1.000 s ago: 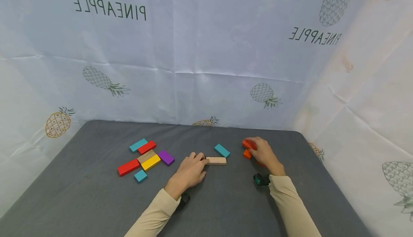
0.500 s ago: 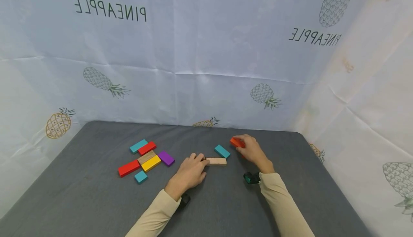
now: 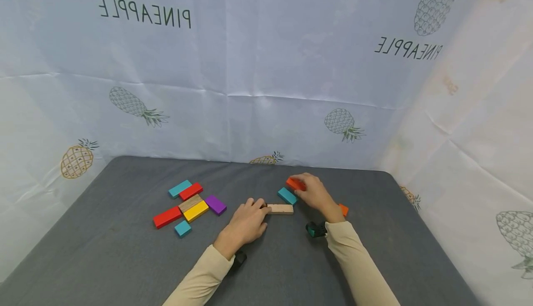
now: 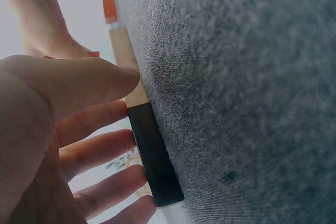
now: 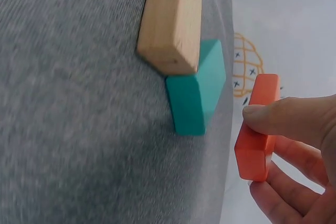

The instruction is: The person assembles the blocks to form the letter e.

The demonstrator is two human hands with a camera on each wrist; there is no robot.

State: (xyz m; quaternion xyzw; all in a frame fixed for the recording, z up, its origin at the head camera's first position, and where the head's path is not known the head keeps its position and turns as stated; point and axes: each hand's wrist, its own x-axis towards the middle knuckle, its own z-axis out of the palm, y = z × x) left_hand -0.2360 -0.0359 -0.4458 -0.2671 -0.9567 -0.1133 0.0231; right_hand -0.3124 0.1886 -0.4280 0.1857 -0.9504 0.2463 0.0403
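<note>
At mid-table my left hand point(image 3: 245, 222) holds two blocks lying end to end, a plain wood block point(image 3: 281, 209) and a black block point(image 4: 156, 156). The thumb lies across the wood block while the fingertips meet the black one. A teal block point(image 3: 287, 196) sits at the wood block's right end, behind it, apparently touching. My right hand point(image 3: 317, 195) pinches an orange-red block point(image 5: 258, 129) between thumb and fingers, raised above the table beside the teal block. Most of the black block is hidden by the left hand in the head view.
To the left lies a flat cluster of blocks, including a yellow block point(image 3: 196, 211), a purple block point(image 3: 216, 205) and a red block point(image 3: 167, 217). An orange block point(image 3: 343, 209) shows behind the right wrist. A pineapple-print cloth point(image 3: 266, 65) hangs behind the grey table point(image 3: 125, 259).
My right hand has lifted an orange-red block from the group at right and moved it left toward the teal block. The left hand stays in place on its blocks.
</note>
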